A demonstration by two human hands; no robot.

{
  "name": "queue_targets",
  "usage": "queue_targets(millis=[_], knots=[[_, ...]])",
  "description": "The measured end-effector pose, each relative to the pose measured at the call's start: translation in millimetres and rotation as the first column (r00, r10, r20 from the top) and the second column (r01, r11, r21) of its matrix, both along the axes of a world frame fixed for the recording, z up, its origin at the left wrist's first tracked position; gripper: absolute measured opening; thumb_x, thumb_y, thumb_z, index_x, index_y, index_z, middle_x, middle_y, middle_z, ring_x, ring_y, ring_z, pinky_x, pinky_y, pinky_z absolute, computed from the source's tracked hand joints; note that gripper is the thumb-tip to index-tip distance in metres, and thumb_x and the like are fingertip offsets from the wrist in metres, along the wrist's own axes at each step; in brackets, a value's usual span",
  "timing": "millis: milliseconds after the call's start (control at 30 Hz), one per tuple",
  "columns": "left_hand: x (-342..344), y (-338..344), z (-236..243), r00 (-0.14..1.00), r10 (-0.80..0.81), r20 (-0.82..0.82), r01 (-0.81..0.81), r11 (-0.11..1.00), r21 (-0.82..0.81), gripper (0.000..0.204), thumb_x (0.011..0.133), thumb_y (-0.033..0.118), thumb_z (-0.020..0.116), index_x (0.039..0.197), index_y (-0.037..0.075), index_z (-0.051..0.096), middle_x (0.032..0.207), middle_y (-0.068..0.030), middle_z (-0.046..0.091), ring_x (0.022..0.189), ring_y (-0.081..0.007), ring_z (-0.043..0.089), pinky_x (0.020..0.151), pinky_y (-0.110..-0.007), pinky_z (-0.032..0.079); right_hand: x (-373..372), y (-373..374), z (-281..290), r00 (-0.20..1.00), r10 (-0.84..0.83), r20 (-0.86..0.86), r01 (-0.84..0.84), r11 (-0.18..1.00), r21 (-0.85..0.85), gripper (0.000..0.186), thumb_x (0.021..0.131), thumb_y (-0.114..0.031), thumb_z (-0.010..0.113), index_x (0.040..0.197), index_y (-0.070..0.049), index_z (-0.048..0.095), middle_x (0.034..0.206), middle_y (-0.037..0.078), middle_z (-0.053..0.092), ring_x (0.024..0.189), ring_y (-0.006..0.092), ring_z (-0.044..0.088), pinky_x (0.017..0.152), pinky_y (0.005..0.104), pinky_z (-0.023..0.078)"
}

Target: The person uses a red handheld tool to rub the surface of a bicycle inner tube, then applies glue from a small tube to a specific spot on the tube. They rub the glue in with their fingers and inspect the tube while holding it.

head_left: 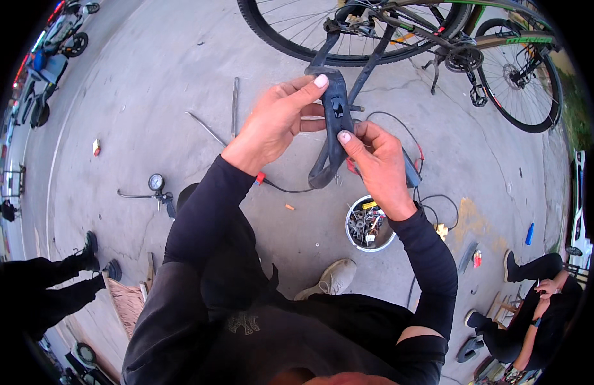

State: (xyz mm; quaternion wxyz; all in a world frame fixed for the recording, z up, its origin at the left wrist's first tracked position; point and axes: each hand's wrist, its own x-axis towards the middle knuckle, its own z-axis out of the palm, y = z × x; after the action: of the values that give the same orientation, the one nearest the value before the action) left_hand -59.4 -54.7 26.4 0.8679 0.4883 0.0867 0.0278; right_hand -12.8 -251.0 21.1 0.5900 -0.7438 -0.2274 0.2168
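A broad stretch of pavement point(181, 70) leaves a hand room to pass left of two metal rods point(235, 106), beyond a pressure gauge point(157, 182) lying in the way. Ahead, a bicycle point(464, 58) blocks the route; near the right hand point(379, 160), a white bucket point(374, 248) of small parts point(362, 226) and a looping dark cable point(455, 206) obstruct the ground on that side.

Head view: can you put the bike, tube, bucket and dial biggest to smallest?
1. Bike
2. Tube and bucket, unranked: the tube looks longer, the bucket wider, and the tube, held up in both hands, seems nearer the camera.
3. Dial
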Motion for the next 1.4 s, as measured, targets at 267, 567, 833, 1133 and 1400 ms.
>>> queue_targets(millis=[267, 567, 833, 1133, 1400], knots=[[6, 1, 0, 0.994, -0.101, -0.04, 0.098, 0.993, -0.062, 0.04, 0.104, 0.034, 0.054, 0.123, 0.001, 0.061, 0.115, -0.0109, 0.068, 0.102, -0.0219, 0.068, 0.093, -0.04, 0.054, 8, -4, -2, 0.997, -0.007, 0.073, 0.012, 0.997, -0.072, 0.025, 0.096, -0.021, 0.068, 0.092, 0.003, 0.069, 0.068, -0.001, 0.061, 0.062, 0.0034, 0.049, 0.055, 0.0233, 0.04], [7, 0, 0, 0.992, -0.055, -0.117, 0.077, 0.979, 0.19, 0.045, 0.103, 0.038, 0.056, 0.117, -0.003, 0.065, 0.1, -0.0152, 0.073, 0.086, -0.0243, 0.074, 0.084, -0.036, 0.059, 4, -8, -10, 0.954, 0.004, 0.299, 0.04, 0.989, -0.144, 0.02, 0.096, -0.017, 0.066, 0.091, 0.002, 0.069, 0.072, 0.01, 0.064, 0.056, 0.0146, 0.055, 0.053, 0.029, 0.043], [11, 0, -8, 0.988, -0.067, -0.142, 0.086, 0.987, 0.136, 0.044, 0.1, 0.038, 0.061, 0.115, -0.003, 0.065, 0.105, -0.0151, 0.072, 0.087, -0.0234, 0.073, 0.081, -0.035, 0.059, 8, -19, -14, 0.712, -0.072, 0.698, 0.2, 0.974, -0.104, 0.049, 0.08, -0.018, 0.08, 0.121, -0.001, 0.058, 0.117, 0.018, 0.06, 0.098, 0.0312, 0.06, 0.082, 0.0399, 0.049], [29, -4, -27, 0.988, -0.036, -0.147, 0.083, 0.942, 0.325, 0.037, 0.098, 0.036, 0.063, 0.11, 0.002, 0.068, 0.095, -0.0047, 0.071, 0.071, -0.0108, 0.066, 0.063, -0.022, 0.051, 32, -44, 3, 0.566, 0.079, 0.821, 0.072, 0.987, -0.145, 0.079, 0.085, -0.04, 0.074, 0.146, -0.004, 0.04, 0.147, 0.027, 0.037, 0.137, 0.0454, 0.036, 0.113, 0.0523, 0.033], [15, -7, -27, 0.994, 0.091, -0.059, -0.065, 0.933, 0.353, 0.037, 0.101, 0.034, 0.059, 0.113, 0.0, 0.067, 0.103, -0.0103, 0.072, 0.078, -0.0178, 0.072, 0.069, -0.028, 0.058, -1, 0, -60, 0.983, -0.079, -0.166, 0.122, 0.957, 0.263, 0.08, 0.084, -0.021, 0.078, 0.142, 0.01, 0.032, 0.114, 0.02, 0.064, 0.11, 0.026, 0.062, 0.094, 0.0375, 0.049]])
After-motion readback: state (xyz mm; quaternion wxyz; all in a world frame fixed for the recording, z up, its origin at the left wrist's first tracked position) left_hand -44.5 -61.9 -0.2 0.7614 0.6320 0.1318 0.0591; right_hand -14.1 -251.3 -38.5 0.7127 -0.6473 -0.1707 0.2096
